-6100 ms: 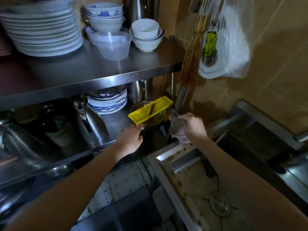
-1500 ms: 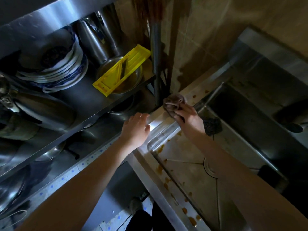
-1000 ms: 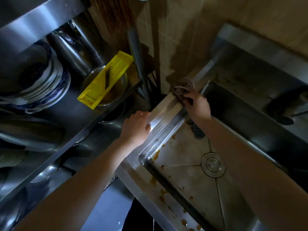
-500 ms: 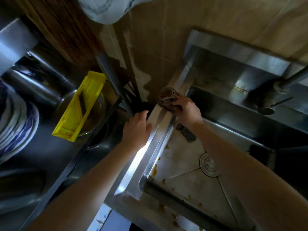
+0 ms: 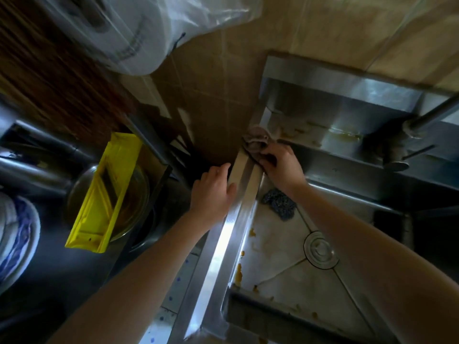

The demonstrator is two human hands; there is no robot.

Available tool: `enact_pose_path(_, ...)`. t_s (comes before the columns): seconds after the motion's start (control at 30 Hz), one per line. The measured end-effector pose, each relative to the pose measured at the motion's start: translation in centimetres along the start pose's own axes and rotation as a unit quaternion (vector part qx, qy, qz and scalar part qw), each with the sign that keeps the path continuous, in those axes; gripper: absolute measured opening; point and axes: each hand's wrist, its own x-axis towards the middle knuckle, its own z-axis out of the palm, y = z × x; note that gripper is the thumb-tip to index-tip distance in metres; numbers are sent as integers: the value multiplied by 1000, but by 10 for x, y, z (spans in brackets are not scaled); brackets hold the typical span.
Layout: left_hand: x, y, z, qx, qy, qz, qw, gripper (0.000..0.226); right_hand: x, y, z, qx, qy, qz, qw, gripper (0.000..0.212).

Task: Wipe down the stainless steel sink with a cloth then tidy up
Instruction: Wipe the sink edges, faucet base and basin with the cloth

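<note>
— Where is the cloth (image 5: 255, 139)?

— Bunched up on the far left corner of the sink (image 5: 223, 244), right where the rim meets the tiled wall (image 5: 218, 100). The person's right hand (image 5: 283, 167) grips it, fingers curled over the near part, and presses it onto the steel.

— And the other hand?

— The left hand (image 5: 213, 192) rests on the sink's left rim, a little nearer than the cloth, with nothing in it. Its fingers lie fairly straight along the outer edge and the thumb sits on top of the rim. The two hands are close together but not touching.

— What's in the basin?

— A dark scourer (image 5: 279, 202) lies on the bottom in the far left corner, just below the right wrist. The round drain (image 5: 320, 250) sits near the middle. Brown stains (image 5: 238, 269) dot the left wall of the basin and the bottom along its near edge.

— Anything behind?

— A tap (image 5: 397, 147) stands on the sink's back ledge (it is rather blurred).

— And left of the sink?

— A dark shelf (image 5: 49, 281). On it a yellow slicer (image 5: 106, 192) lies tilted across a glass bowl (image 5: 135, 194), and blue-patterned plates (image 5: 15, 232) sit at its left edge. A clear plastic bag (image 5: 154, 33) hangs above.
</note>
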Motion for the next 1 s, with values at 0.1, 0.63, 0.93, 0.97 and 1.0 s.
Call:
enact_pose_path(0.1,12,3,1,11,0,-3,1000,51,-13,-6,5,-5,28,-37,999,21)
enact_pose_path(0.63,57,17,7,37,-32,54,997,56,56,-4,1,-88,131,37,987,43)
enact_pose_path(0.93,71,26,9,37,-38,73,996,54,38,43,-46,-252,95,61,961,57)
enact_pose_path(0.97,72,27,9,41,-33,67,996,53,35,48,-51,-258,95,72,959,56)
enact_pose_path(1.0,74,28,9,45,-30,64,997,53,31,54,-57,-265,97,87,956,55)
